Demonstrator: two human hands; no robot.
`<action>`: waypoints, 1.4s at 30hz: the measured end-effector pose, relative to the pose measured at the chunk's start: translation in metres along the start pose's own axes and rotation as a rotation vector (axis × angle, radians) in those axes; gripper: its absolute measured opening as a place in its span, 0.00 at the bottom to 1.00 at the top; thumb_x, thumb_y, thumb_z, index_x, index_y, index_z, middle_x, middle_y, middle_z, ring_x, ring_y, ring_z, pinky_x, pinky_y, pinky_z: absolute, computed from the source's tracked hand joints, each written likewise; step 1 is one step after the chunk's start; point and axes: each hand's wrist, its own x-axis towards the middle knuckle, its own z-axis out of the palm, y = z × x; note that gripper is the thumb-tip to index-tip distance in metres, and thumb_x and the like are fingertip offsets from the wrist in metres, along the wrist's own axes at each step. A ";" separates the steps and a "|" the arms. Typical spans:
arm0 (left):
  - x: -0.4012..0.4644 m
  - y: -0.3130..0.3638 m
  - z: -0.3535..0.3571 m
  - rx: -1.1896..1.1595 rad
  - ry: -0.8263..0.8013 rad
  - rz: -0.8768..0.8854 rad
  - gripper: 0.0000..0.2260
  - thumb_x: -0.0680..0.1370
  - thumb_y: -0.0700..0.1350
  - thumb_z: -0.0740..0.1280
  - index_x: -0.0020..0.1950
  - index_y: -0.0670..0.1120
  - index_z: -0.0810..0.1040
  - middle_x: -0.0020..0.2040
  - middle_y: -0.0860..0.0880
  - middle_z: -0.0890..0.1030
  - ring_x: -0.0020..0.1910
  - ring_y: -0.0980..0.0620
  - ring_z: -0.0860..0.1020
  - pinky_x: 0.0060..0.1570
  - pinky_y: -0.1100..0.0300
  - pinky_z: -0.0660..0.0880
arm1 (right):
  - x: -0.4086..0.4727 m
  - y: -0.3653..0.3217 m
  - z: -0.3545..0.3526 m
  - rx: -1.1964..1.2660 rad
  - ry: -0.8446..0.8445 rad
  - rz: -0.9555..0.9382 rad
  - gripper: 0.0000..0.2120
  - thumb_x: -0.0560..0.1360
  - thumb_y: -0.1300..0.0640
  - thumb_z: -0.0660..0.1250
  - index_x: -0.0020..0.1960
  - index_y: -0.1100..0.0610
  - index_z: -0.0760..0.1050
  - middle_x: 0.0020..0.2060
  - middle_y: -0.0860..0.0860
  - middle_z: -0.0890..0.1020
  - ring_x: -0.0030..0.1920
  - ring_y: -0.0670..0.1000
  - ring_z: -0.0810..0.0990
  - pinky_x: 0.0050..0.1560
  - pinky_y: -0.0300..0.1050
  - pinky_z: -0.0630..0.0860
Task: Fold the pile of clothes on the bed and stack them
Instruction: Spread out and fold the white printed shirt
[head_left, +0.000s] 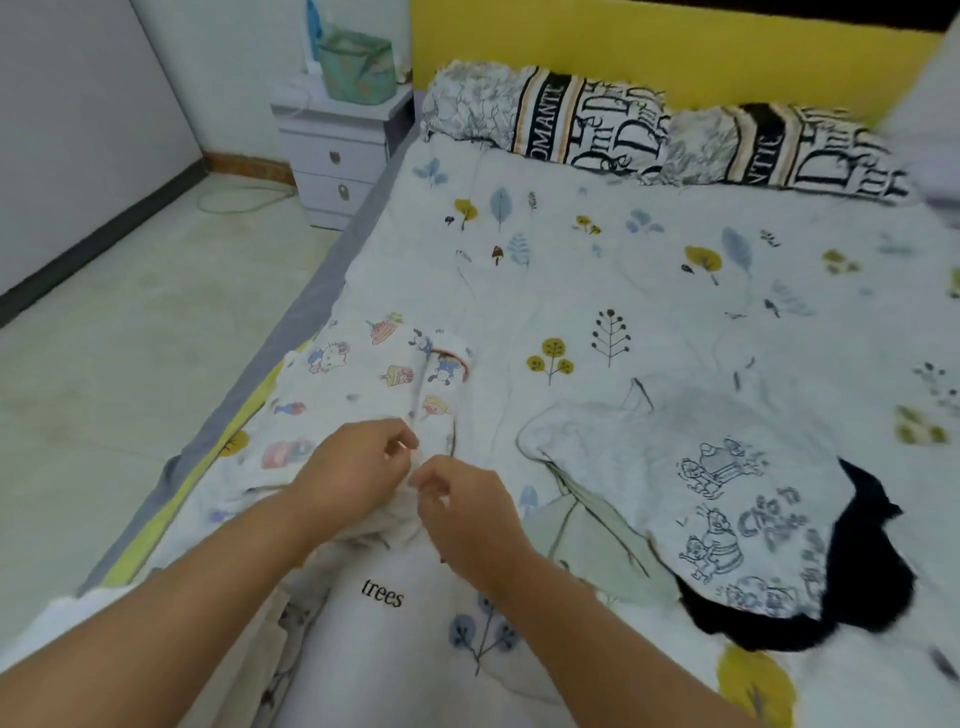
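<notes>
- Two bare forearms reach in from the near edge of the bed (649, 291); the left hand (348, 478) and the right hand (467, 514) meet over the near end of a white cartoon-print garment (363, 395), one piece, lying by the bed's left edge.
- Left hand's fingers are curled and pinch the fabric of that garment at its near hem; right hand's fingertips are also curled and seem to pinch the same bunched cloth just beside them.
- One sleeve or cuff of the garment, with a pink lining, lies folded across its far part.
- Toward the bed's near right corner lies one grey sketch-print garment (727, 499), crumpled, resting partly on top of one black garment (872, 566).
- Bed is covered by one white sheet printed with leaves and small trees; the word "trees" shows near the forearms.
- Two patterned pillows (649, 135) lie side by side along the head edge, against a yellow headboard (675, 57).
- One white nightstand (337, 150) with two drawers stands beyond the left edge, carrying one green bag (356, 65).
</notes>
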 end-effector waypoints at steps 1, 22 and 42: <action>-0.009 0.008 0.004 -0.001 -0.018 0.019 0.09 0.78 0.41 0.61 0.53 0.50 0.79 0.49 0.51 0.81 0.44 0.54 0.76 0.43 0.62 0.69 | -0.015 0.001 -0.007 -0.001 -0.008 0.004 0.11 0.76 0.62 0.58 0.52 0.58 0.78 0.47 0.55 0.82 0.48 0.54 0.79 0.50 0.46 0.74; -0.094 0.207 0.151 0.264 -0.234 0.263 0.11 0.79 0.45 0.57 0.58 0.48 0.74 0.56 0.50 0.78 0.54 0.51 0.75 0.45 0.61 0.66 | -0.215 0.168 -0.192 -0.379 -0.012 0.490 0.14 0.76 0.60 0.54 0.34 0.48 0.61 0.33 0.44 0.68 0.43 0.50 0.70 0.36 0.38 0.64; -0.005 0.280 0.311 0.241 -0.149 0.259 0.12 0.82 0.47 0.54 0.53 0.45 0.75 0.60 0.42 0.72 0.62 0.38 0.68 0.62 0.46 0.66 | -0.143 0.301 -0.245 -0.522 0.136 0.315 0.40 0.75 0.60 0.63 0.77 0.51 0.41 0.76 0.57 0.45 0.76 0.56 0.46 0.71 0.47 0.59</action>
